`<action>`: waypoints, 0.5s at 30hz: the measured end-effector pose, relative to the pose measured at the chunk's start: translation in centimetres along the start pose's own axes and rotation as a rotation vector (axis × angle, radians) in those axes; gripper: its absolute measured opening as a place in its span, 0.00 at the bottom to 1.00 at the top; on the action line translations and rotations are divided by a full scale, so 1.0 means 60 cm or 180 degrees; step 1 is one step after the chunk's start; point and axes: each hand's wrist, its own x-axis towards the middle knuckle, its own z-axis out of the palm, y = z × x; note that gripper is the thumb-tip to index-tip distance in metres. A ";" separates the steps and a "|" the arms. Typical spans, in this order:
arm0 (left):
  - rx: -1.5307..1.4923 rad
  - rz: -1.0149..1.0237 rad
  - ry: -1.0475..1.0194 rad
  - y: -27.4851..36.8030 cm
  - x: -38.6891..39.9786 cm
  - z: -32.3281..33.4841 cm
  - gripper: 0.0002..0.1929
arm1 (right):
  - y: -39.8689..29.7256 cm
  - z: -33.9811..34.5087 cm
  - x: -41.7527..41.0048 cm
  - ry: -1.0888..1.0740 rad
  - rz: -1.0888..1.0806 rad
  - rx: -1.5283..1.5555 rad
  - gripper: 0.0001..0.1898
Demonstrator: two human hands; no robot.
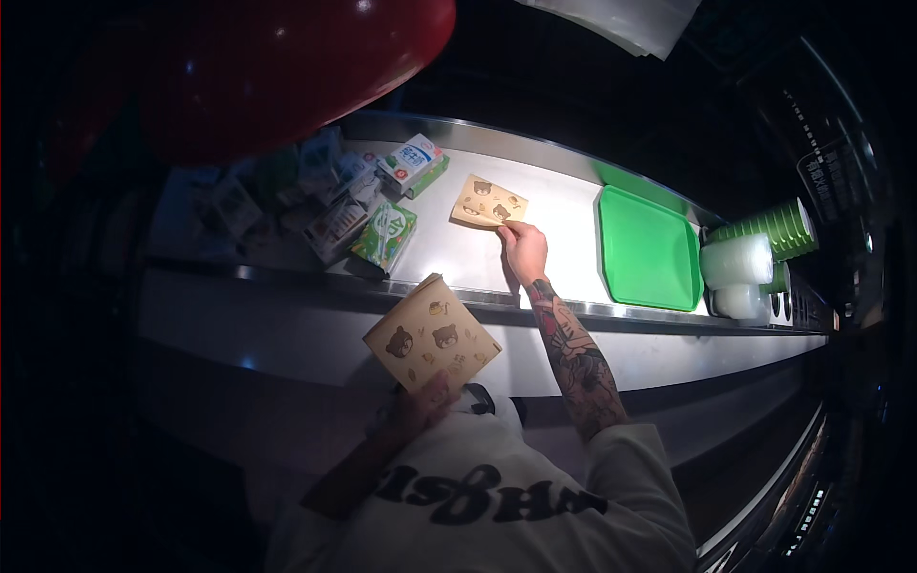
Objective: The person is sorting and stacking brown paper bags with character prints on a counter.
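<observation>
In the head view, my left hand (431, 400) holds a stack of square tan paper sheets or bags (437, 336), printed with brown bear heads, in front of my body. My right hand (525, 249) reaches over the white counter (458, 261) and pinches the near corner of a smaller-looking tan bear-print paper piece (490, 201), between thumb and fingers. That piece looks folded and sits at or just above the counter; contact cannot be told. To its right lies a green plastic tray (650, 247).
Milk cartons (415, 161) and other small boxes (384, 235) crowd the counter's left part. Stacked clear plastic containers (738, 261) and green cups (774, 225) stand right of the tray. A raised metal edge (501, 143) runs along the back. A large red shiny object (301, 64) hangs at upper left.
</observation>
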 end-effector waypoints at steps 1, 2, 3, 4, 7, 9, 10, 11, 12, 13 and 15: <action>-0.0015 -0.0015 0.0000 0.002 -0.001 0.002 0.12 | -0.005 -0.003 -0.008 -0.0015 0.0007 -0.0013 0.14; -0.0002 -0.0024 -0.0086 0.006 -0.004 0.005 0.12 | -0.008 -0.010 -0.018 0.0317 0.0112 0.0937 0.12; -0.0005 -0.0024 -0.0167 0.009 -0.006 0.006 0.12 | -0.027 -0.025 -0.029 0.0640 0.0209 0.1885 0.10; -0.0051 -0.0022 -0.0147 0.007 -0.003 0.000 0.12 | -0.054 -0.051 -0.050 0.0445 0.0375 0.2904 0.13; -0.0211 0.0019 -0.0162 -0.008 0.006 -0.004 0.13 | -0.097 -0.113 -0.124 0.0430 0.1018 0.4051 0.19; -0.0291 0.0062 -0.0047 0.000 0.006 0.003 0.15 | -0.120 -0.154 -0.171 0.0256 0.1171 0.4326 0.21; -0.0292 0.0014 -0.0036 0.005 0.006 0.007 0.15 | -0.125 -0.168 -0.195 0.0076 0.1296 0.4627 0.22; -0.0276 -0.0028 -0.0035 0.010 0.005 0.012 0.15 | -0.120 -0.176 -0.220 0.0087 0.1350 0.4615 0.22; -0.0257 -0.0075 -0.0036 0.016 0.004 0.017 0.16 | -0.113 -0.187 -0.243 0.0012 0.1465 0.4568 0.23; -0.0263 -0.0128 -0.0022 0.020 0.000 0.022 0.16 | -0.111 -0.195 -0.264 -0.0067 0.1582 0.4519 0.24; -0.0066 -0.0071 -0.0146 0.026 -0.012 0.031 0.16 | -0.132 -0.209 -0.301 -0.0069 0.1750 0.4249 0.25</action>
